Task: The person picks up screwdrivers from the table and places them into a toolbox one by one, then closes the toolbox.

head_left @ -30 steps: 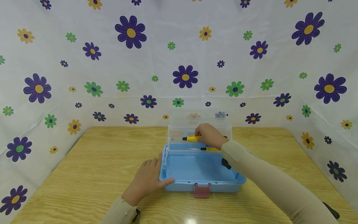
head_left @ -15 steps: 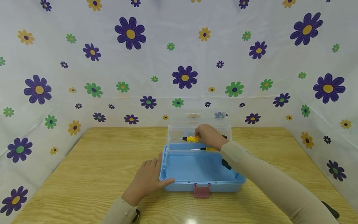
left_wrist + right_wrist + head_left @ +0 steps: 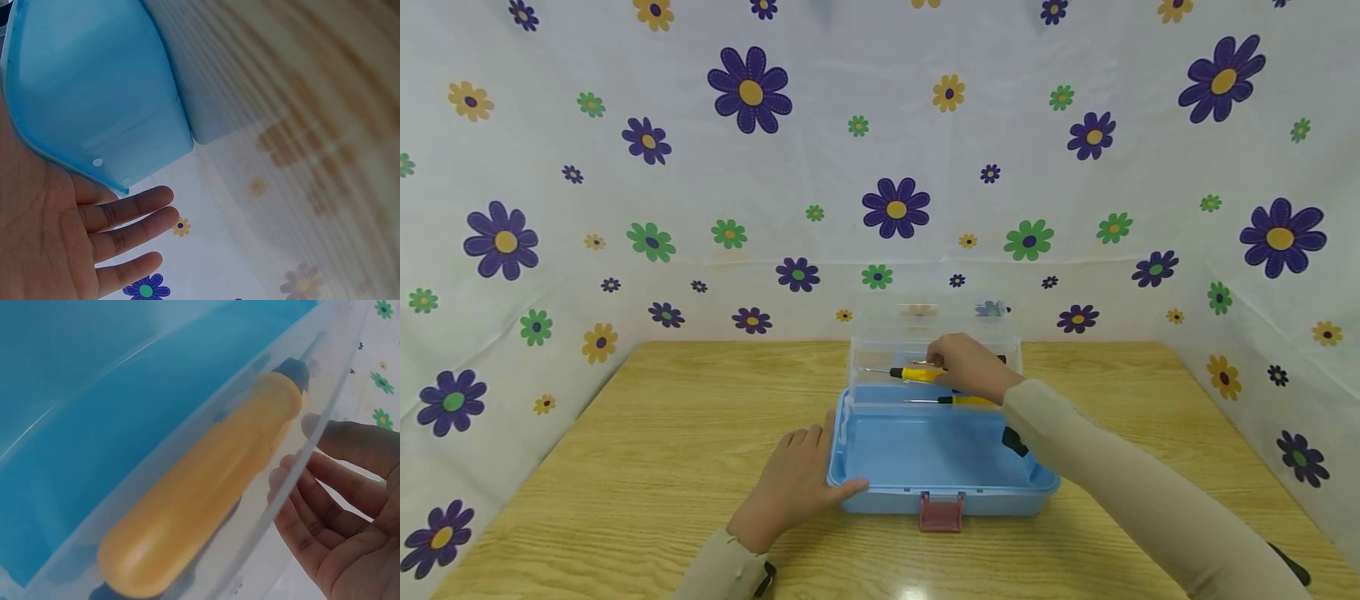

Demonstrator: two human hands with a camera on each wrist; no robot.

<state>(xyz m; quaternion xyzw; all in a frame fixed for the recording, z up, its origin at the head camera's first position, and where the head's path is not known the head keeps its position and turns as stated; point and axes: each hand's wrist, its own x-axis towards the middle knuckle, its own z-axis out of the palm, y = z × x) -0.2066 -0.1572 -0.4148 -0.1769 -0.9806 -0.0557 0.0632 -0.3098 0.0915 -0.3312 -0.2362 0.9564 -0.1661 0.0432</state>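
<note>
A blue toolbox [image 3: 940, 498] stands lidded open, its translucent tray [image 3: 880, 407] raised at the back. Two yellow-and-black screwdrivers lie along the tray: a far screwdriver [image 3: 917, 375] and a near screwdriver [image 3: 966, 401], both partly covered by the right arm. My right hand [image 3: 966, 364] is over the far screwdriver's handle. In the right wrist view its fingers [image 3: 337, 481] are spread at the tray's edge, beside a yellow handle [image 3: 200, 487]. My left hand [image 3: 797, 479] rests against the box's left side, thumb along the front corner, fingers straight.
A pink latch [image 3: 942, 512] hangs at the box's front. A dark object [image 3: 1288, 563] on the wooden table [image 3: 700, 433] is partly hidden by the right sleeve. Flower-patterned white cloth [image 3: 820, 150] encloses the back and sides.
My right hand has shifted slightly to the right, and more of the far screwdriver's yellow handle shows. The left hand and toolbox have stayed still.
</note>
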